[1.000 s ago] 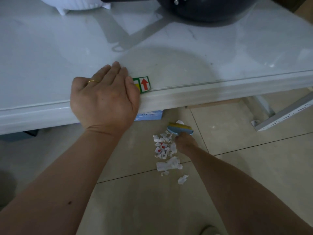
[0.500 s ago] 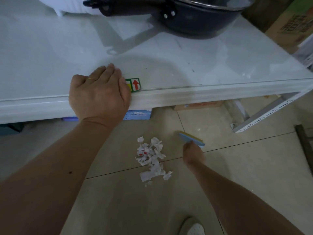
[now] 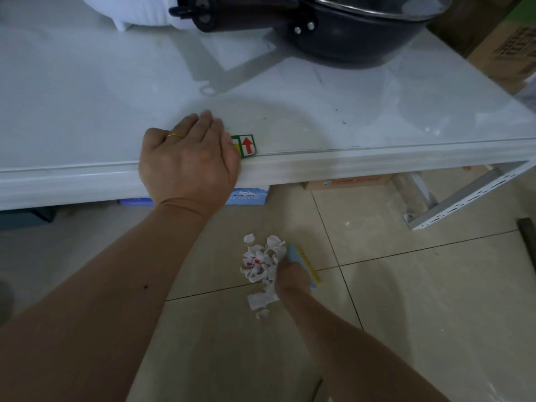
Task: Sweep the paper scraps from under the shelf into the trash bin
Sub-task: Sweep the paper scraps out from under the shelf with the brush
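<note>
A pile of white paper scraps [image 3: 261,265], some with red marks, lies on the beige floor tiles in front of the shelf. My right hand [image 3: 290,278] is low at the floor, shut on a small blue brush with yellow bristles [image 3: 304,264], which sits against the right side of the pile. My left hand [image 3: 187,162] rests palm down on the front edge of the white shelf top [image 3: 377,117], fingers together, holding nothing. No trash bin is in view.
A dark pan [image 3: 348,30] and a white ribbed object [image 3: 139,10] stand at the back of the shelf. Under it are a blue box [image 3: 249,195] and a cardboard box [image 3: 348,181]. A perforated white metal bracket [image 3: 464,198] angles to the floor at right. Cartons [image 3: 504,50] at far right.
The brush and my right hand moved left from the open tile to the right side of the scrap pile, pressing the scraps closer together. My left hand stayed on the shelf edge.
</note>
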Tool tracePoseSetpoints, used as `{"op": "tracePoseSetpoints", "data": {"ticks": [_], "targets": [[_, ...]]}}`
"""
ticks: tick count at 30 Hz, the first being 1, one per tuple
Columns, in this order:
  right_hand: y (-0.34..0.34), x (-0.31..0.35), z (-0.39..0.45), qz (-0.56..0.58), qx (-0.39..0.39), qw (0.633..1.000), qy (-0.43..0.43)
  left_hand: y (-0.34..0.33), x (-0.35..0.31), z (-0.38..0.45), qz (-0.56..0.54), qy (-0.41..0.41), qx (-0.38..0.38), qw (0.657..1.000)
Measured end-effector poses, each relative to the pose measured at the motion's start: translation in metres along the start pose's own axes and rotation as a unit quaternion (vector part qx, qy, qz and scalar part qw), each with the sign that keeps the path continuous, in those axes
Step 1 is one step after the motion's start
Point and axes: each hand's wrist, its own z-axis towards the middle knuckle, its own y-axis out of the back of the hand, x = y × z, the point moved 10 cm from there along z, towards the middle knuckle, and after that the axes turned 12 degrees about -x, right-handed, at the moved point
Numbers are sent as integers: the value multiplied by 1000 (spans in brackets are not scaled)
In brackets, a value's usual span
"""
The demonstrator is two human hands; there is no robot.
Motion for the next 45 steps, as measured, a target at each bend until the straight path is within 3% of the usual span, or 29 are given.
{"op": "tracePoseSetpoints", "data": {"ticks": [5,10,16,20,26,29,32,36,41,45], "targets": [[-20,32,-29,153,9,987,-52,1,0,1,-5,5,-4,1000],[8,42,-19,206,-86,973,-50,2,-1,3,-6,11,-8,1000],[13,73,13,75,-39,995,50,1,0,3,-13,16,-11,1000],[-7,88,6,-52,17,990,131,0,1,4,-20,14,-8,1000],[-36,66,-31,-79,4,983,166,-3,3,2,-11,20,9,1000],[-26,57,-38,-85,-43,977,189,-4,3,2,-15,25,17,999],[3,32,-32,-18,-102,986,133,-5,3,5,-27,21,23,999],[28,-36,-21,65,-142,987,-27,-6,3,5,-23,18,24,999],[8,-85,-36,103,-84,978,-161,-6,4,2,-9,18,15,1000],[-23,-57,-56,150,-27,974,-169,-5,4,1,-17,25,16,999]]}}
